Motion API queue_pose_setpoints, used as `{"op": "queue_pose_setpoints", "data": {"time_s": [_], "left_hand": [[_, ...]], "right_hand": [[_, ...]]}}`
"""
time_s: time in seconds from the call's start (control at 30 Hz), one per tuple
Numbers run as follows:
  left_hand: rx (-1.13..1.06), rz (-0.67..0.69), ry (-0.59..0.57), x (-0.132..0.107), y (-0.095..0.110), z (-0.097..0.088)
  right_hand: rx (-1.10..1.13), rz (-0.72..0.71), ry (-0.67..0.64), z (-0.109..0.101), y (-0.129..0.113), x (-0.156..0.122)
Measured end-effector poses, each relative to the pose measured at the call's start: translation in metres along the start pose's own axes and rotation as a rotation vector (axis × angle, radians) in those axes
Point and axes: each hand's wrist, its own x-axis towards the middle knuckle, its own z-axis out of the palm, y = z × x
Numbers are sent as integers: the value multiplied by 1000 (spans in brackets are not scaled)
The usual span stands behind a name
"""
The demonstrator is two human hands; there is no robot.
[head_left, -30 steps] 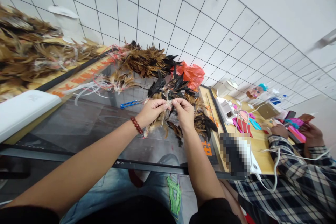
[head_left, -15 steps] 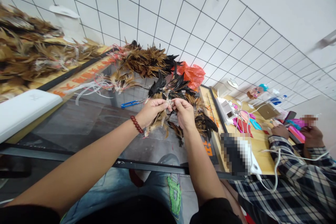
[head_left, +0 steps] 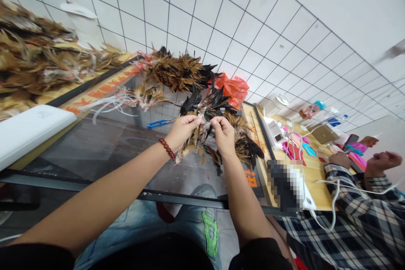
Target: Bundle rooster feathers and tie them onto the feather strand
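The left hand (head_left: 183,130) is closing in a fingertip pinch on the pale quill ends of a feather cluster (head_left: 205,112). The right hand (head_left: 224,133) is forming a narrow pinch just beside it; whether a fine strand is lying in that pinch cannot be told. The cluster is lying at the middle of the counter (head_left: 104,152), dark feathers pointing toward the wall. Judged from this posture, the person is working the quill ends at the gathering or tying step. The next move is probably calling for a firm left pinch and fine right-hand fingering, with tangling as the main risk. Blue snips (head_left: 159,123) are lying near the left hand; white string (head_left: 110,103) is lying farther left, and a red bag (head_left: 234,90) is sitting behind.
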Motion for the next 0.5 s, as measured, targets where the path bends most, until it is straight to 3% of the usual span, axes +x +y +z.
{"op": "queue_pose_setpoints", "data": {"time_s": [0.1,0.23,0.4,0.5], "left_hand": [[66,37,-29,1,-1,0],[135,48,-140,0,-3,-1],[171,38,-187,0,-3,-3],[111,-12,-166,0,-2,-2]], "right_hand": [[-38,-57,-62,2,-3,-2],[-79,-73,-10,5,-7,-4],[-76,-38,35,7,-6,-5],[42,33,53,9,0,-3]]}}
